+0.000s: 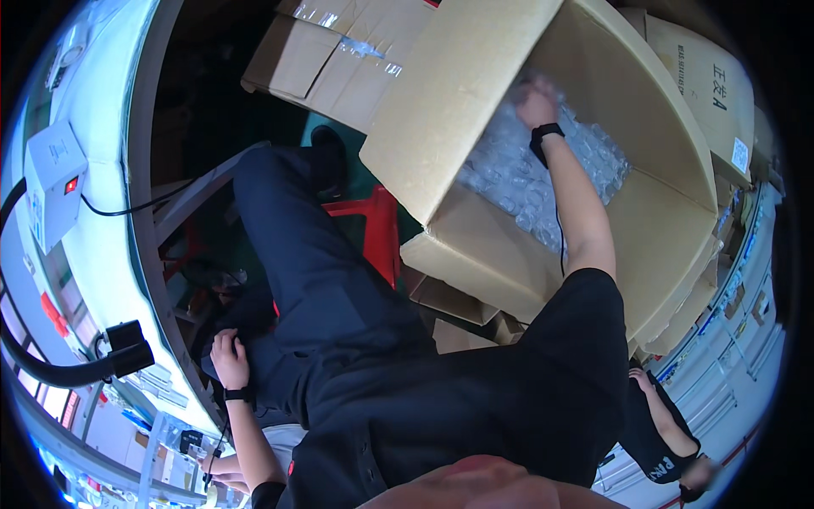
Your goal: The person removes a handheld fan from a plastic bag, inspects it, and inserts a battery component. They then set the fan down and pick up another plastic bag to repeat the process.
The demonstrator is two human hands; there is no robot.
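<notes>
My right arm reaches into a large open cardboard box [458, 76]. Inside it lies a heap of small, clear plastic pieces [543, 182], whose exact kind I cannot make out. My right hand [537, 106] is over the far part of this heap, and motion smears its fingers, so any piece in them cannot be told. My left hand [231, 360] rests on my dark trousers beside the table edge, fingers stretched out and holding nothing. Each wrist has a black band, and a thin cord runs down from the right one.
At left stands a white-topped table [106, 170] with a grey switch box [55, 182] and a black bendable arm [64, 373]. A red stool [381, 229], a taped carton [339, 64] and another carton [699, 93] surround the open box. Another person [657, 420] is at lower right.
</notes>
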